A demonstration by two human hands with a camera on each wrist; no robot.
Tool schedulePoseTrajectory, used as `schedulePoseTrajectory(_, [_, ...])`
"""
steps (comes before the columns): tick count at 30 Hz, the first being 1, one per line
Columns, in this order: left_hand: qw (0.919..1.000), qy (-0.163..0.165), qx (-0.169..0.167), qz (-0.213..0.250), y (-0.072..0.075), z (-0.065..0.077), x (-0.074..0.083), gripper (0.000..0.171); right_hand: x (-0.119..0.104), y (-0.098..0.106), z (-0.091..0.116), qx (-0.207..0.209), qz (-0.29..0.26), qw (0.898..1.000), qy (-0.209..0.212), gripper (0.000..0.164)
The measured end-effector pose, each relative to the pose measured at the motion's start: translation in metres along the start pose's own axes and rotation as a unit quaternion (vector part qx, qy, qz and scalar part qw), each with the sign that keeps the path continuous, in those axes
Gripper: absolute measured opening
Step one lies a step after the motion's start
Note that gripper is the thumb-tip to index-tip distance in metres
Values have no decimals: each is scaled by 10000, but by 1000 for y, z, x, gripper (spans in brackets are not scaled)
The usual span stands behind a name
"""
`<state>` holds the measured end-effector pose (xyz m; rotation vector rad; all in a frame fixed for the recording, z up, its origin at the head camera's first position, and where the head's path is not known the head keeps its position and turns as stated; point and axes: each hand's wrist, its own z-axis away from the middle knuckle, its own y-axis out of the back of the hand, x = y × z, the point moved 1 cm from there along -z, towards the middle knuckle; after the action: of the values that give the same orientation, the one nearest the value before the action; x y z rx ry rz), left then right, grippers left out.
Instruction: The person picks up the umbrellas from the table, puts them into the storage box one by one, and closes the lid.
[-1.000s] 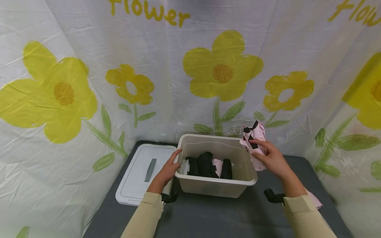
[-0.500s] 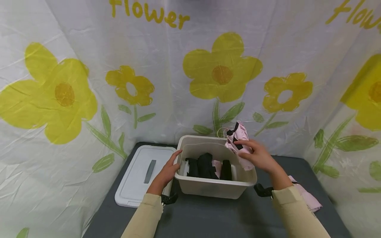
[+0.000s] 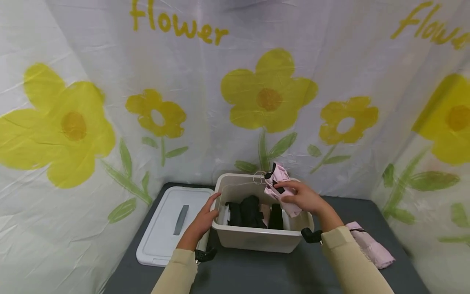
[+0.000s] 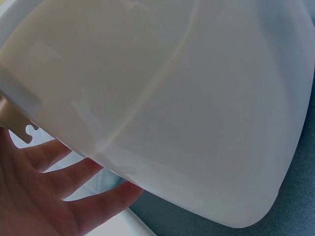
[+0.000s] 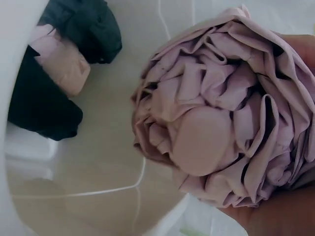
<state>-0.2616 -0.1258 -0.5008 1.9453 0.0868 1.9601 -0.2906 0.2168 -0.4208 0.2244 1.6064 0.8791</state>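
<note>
My right hand point(image 3: 304, 199) grips a pink folding umbrella point(image 3: 280, 174) and holds it tilted over the right part of a beige storage box point(image 3: 257, 241). A black strap and a thin wrist cord show on the umbrella. Its pleated fabric around a round pink cap point(image 5: 202, 140) fills much of the right wrist view. My left hand point(image 3: 200, 224) holds the box's left rim, with fingers point(image 4: 101, 206) against the outside. Black rolled umbrellas point(image 3: 251, 210) and a pink one point(image 3: 265, 213) lie side by side in the box.
A white lid point(image 3: 161, 228) with a grey handle lies left of the box on the dark table point(image 3: 264, 273). Another pink folded umbrella point(image 3: 372, 248) lies on the table at the right, beside my sleeve. A flower-printed curtain point(image 3: 205, 134) hangs close behind the box.
My right hand has carried the pink umbrella left, from the box's right edge to over its inside. The umbrella on the table at right shows more. My left hand stays at the rim.
</note>
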Motion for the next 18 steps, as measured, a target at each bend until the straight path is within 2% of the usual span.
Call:
schedulePoseTrajectory(3, [10000, -57, 55, 52, 1, 1, 0, 68, 0, -3, -5, -186, -65, 9996, -177, 40])
schedulePoseTrajectory(7, [9997, -86, 99, 187, 0, -9, -15, 68, 2, -4, -11, -431, 24, 9986, -316, 39])
schedulePoseTrajectory(11, [9997, -74, 151, 158, -2, -15, -29, 69, 5, -7, -14, -693, -118, 9960, -558, 40])
schedulePoseTrajectory(18, [9999, -54, 117, 87, -3, -15, -30, 69, 10, -10, -18, -990, 95, 9925, -714, 41])
